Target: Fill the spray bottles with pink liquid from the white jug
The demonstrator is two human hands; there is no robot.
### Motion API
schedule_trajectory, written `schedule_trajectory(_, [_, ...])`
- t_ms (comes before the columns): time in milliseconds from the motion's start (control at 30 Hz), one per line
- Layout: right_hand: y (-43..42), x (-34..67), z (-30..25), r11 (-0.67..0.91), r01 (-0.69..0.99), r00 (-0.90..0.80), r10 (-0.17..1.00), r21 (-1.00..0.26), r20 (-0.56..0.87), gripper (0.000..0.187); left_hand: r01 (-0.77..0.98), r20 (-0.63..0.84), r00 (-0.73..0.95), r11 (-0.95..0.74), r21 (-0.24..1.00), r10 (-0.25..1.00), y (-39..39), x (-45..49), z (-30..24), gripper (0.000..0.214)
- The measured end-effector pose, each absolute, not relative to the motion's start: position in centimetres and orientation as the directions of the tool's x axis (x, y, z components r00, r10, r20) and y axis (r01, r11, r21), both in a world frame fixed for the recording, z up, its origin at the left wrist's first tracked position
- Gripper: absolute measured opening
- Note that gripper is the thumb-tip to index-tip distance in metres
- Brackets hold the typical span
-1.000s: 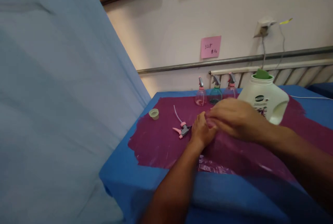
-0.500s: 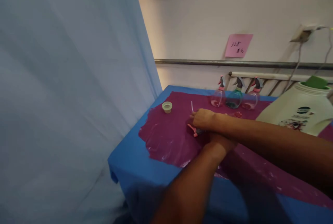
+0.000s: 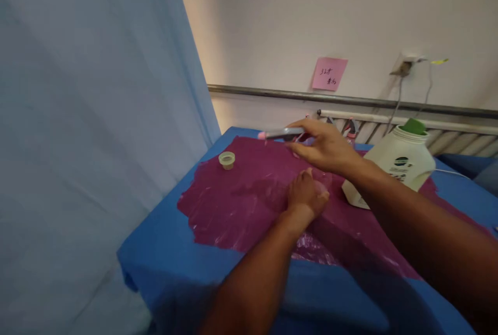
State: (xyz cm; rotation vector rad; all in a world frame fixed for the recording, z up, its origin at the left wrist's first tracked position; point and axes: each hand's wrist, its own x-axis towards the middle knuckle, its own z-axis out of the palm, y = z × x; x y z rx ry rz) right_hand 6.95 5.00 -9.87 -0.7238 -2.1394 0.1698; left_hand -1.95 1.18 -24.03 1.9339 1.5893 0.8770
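Note:
My right hand [image 3: 326, 144] is raised above the table and pinches a pink and grey spray trigger head [image 3: 280, 134], which lies level and points left. My left hand [image 3: 306, 195] rests lower on the purple plastic sheet [image 3: 241, 195], fingers curled round a small clear pink bottle [image 3: 321, 187] that is mostly hidden. Both hands are close together over the middle of the sheet.
A large white detergent jug [image 3: 397, 165] with a green cap stands to the right. A pale green cap [image 3: 226, 159] lies on the sheet at left. Small spray bottles [image 3: 350, 128] peek out behind my right hand. Blue cloth covers the table [image 3: 187, 267]; a blue curtain [image 3: 89, 133] hangs left.
My right hand took the trigger head off the sheet and lifted it up and to the right. My left hand stayed low on the bottle. The camera view shifted.

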Motion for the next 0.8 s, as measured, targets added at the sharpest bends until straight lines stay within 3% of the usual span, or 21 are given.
schedule_trajectory(133, [2.3,11.4,-9.5,0.660,0.312,-0.069,0.734,-0.684,0.676,0.035,0.699,0.200,0.110,-0.219,0.681,0.974,0.9,-2.2,-24.0,0.081])
schedule_trajectory(267, [1.1,13.5,-10.8,0.620,0.195,0.128,0.752,-0.760,0.646,0.040,0.700,0.267,0.123,-0.274,0.659,0.956,0.8,-2.4,-24.6,0.078])
schedule_trajectory(400, [1.0,14.2,-11.6,0.613,0.165,0.213,0.743,-0.773,0.635,0.038,0.681,0.263,0.117,-0.269,0.681,0.958,1.0,-2.5,-24.9,0.079])
schedule_trajectory(567, [1.3,15.1,-11.4,0.592,0.247,0.262,0.721,-0.767,0.641,0.034,0.664,0.253,0.122,-0.269,0.698,0.960,1.2,-2.5,-24.8,0.081])
schedule_trajectory(667, [1.9,15.3,-12.5,0.540,0.272,0.222,0.770,-0.796,0.598,0.037,0.661,0.265,0.134,-0.286,0.694,0.955,1.2,-2.4,-24.6,0.080])
schedule_trajectory(800, [3.4,15.0,-16.0,0.459,0.175,0.153,0.861,-0.871,0.485,0.044,0.676,0.262,0.142,-0.286,0.679,0.955,1.2,-2.3,-24.5,0.076])
